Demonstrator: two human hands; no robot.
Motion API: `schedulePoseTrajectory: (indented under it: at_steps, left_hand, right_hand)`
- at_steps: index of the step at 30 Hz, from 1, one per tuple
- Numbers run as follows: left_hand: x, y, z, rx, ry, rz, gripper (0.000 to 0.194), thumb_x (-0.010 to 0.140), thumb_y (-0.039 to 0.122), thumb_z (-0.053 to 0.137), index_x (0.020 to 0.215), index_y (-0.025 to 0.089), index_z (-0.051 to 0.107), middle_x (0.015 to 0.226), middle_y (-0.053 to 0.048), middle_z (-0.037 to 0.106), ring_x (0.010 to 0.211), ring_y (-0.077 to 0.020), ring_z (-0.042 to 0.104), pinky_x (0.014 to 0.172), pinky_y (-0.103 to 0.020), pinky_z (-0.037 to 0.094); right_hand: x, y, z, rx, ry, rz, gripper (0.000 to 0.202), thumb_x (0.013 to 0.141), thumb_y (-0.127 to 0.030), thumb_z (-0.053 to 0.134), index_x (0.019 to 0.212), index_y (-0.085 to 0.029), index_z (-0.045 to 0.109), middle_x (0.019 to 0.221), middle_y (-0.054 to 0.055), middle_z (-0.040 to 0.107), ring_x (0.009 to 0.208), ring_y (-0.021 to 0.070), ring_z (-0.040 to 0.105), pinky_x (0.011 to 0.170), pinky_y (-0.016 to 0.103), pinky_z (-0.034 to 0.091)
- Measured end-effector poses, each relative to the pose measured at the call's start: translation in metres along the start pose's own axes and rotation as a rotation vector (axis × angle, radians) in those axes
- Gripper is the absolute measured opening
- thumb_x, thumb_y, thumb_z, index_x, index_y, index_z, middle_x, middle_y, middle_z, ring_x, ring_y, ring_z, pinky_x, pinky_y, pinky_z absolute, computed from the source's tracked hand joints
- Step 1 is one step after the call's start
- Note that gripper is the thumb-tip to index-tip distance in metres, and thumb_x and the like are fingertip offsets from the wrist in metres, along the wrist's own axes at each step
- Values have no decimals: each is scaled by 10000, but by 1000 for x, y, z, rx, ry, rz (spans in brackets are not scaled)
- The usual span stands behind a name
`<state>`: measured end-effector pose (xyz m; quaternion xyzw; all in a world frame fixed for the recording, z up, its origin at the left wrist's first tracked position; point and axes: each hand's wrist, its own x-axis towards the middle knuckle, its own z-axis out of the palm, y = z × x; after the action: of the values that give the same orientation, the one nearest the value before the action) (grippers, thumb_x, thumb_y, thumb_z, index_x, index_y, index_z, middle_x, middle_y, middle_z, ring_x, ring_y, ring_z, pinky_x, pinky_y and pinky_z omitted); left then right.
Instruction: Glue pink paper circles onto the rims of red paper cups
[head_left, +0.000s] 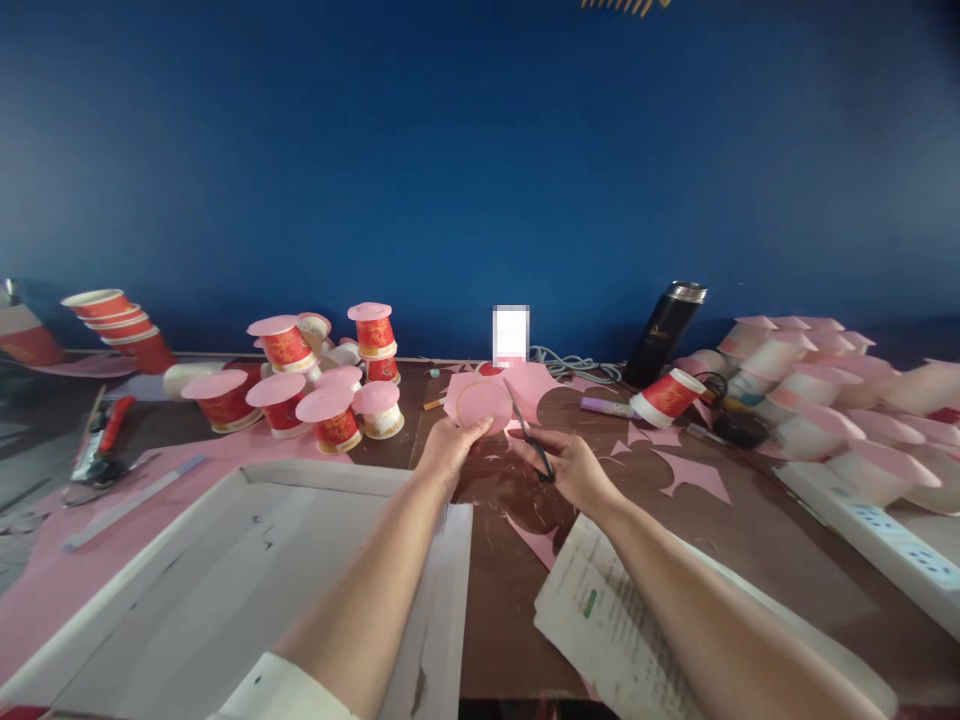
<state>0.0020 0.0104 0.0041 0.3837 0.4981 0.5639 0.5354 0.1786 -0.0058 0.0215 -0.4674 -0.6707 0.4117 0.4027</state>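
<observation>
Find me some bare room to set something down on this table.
The brown tabletop shows widest at right, between the white rectangular power strip and the printed white paper sheets. A narrower bare strip, near edge, runs between those sheets and the shallow white tray. Crowded: back left, with pink-topped red paper cups; far right, with piled pale cups.

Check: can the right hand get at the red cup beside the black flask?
Probably yes: only flat pink scraps seem to lie before the red cup, but the right hand holds scissors.
</observation>
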Motion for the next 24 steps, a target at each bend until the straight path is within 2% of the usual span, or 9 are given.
schedulePoseTrajectory:
  at_steps: [6, 12, 18, 24]
  left_hand:
    - [0, 2, 0, -18, 2, 23, 344, 603, 421, 780, 694, 133, 615, 527, 29, 501, 466, -73, 418, 485, -220, 330]
    - [0, 5, -1, -27, -7, 31, 333, 622, 417, 766, 722, 136, 619, 560, 26, 503, 501, -76, 421, 499, -219, 324]
    - [1, 6, -2, -53, 6, 35, 332, 612, 410, 769, 680, 139, 590, 558, 30, 506, 503, -75, 429, 496, -220, 319]
    - [0, 9, -2, -97, 3, 27, 333, 607, 389, 774, 688, 131, 581, 561, 36, 504, 487, -58, 422, 482, -204, 315]
  right_hand:
    - [0, 1, 0, -6, -1, 0, 429, 765, -500, 638, 1051, -193, 730, 879, 33, 719, 747, 181, 634, 659, 270, 474]
    - [-1, -1, 0, 17, -1, 45, 491, 747, -528, 642, 1074, -171, 720, 699, 14, 648, 552, 116, 519, 534, 251, 411]
    - [-2, -5, 1, 44, -7, 81, 503, 735, -529, 662, 1071, -159, 718, 582, -16, 549, 518, 102, 454, 512, 247, 363]
    - [-2, -6, 0, 44, -20, 65, 489, 742, -506, 663, 1077, -153, 714, 559, -27, 503, 520, 99, 438, 514, 245, 348]
